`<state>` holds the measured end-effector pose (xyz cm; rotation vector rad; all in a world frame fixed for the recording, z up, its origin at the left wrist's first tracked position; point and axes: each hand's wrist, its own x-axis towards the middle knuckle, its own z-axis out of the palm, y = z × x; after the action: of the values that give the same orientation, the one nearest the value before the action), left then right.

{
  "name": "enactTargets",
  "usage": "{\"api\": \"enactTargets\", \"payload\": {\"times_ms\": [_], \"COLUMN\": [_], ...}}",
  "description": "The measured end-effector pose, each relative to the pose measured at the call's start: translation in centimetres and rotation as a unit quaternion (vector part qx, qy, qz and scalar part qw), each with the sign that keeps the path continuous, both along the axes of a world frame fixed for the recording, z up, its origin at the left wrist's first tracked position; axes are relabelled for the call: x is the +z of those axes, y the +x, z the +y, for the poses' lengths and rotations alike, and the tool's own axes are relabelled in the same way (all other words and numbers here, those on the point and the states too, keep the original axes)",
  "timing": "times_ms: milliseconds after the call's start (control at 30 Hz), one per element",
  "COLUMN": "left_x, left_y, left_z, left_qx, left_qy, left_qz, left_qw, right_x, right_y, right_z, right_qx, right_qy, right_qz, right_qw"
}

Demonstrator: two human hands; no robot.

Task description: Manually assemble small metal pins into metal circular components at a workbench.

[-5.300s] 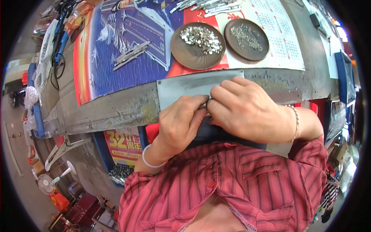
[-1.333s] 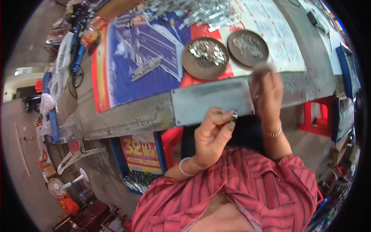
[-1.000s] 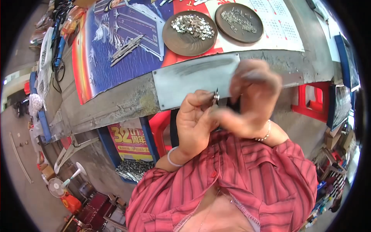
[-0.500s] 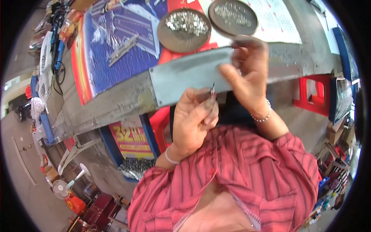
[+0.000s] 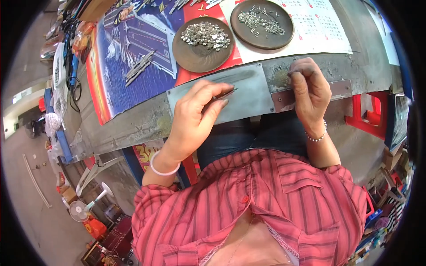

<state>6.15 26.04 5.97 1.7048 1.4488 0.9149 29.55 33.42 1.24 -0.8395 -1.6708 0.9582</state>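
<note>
My left hand [image 5: 195,116] is closed in a pinch on a slim, dark, pointed metal piece [image 5: 229,93]. It hovers above a grey metal sheet [image 5: 250,99] fixed along the table's near edge. My right hand [image 5: 310,86] is apart from it, near the sheet's right end, with fingers curled and thumb pressed against them; I cannot make out what is in them. Beyond the hands sits a brown round dish [image 5: 202,64] with many small shiny discs [image 5: 206,36]. A second brown dish [image 5: 270,43] to its right carries small metal pins [image 5: 262,21].
Slim metal pieces [image 5: 140,68] lie bundled on the blue poster [image 5: 120,84], with more at the far edge. A brown metal strip [image 5: 339,88] runs along the table edge at right. A red stool [image 5: 366,117] stands beneath; a white fan [image 5: 80,210] is at lower left.
My hands have moved apart: the left went left and up with the metal piece, the right went right and down. The right hand's fingers, spread before, are now curled together.
</note>
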Motion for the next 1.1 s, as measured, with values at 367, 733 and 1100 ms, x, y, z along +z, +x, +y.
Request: {"api": "enactTargets", "payload": {"times_ms": [367,733,1100], "left_x": [-0.6,-0.1,-0.6], "left_y": [-0.8,-1.8,-1.0], "left_z": [4.6,2.2,2.4], "left_qx": [-0.154,-0.059,-0.084], "left_qy": [0.063,0.021,0.069], "left_qz": [0.227,0.203,0.295], "left_qw": [0.96,0.977,0.949], "right_x": [0.4,0.3,1.1], "right_y": [0.1,-0.1,-0.9], "right_z": [0.4,0.8,0.0], "right_qx": [-0.015,-0.002,-0.03], "right_qy": [-0.003,0.026,0.002], "right_qz": [0.017,0.014,-0.03], "right_qw": [1.0,1.0,0.999]}}
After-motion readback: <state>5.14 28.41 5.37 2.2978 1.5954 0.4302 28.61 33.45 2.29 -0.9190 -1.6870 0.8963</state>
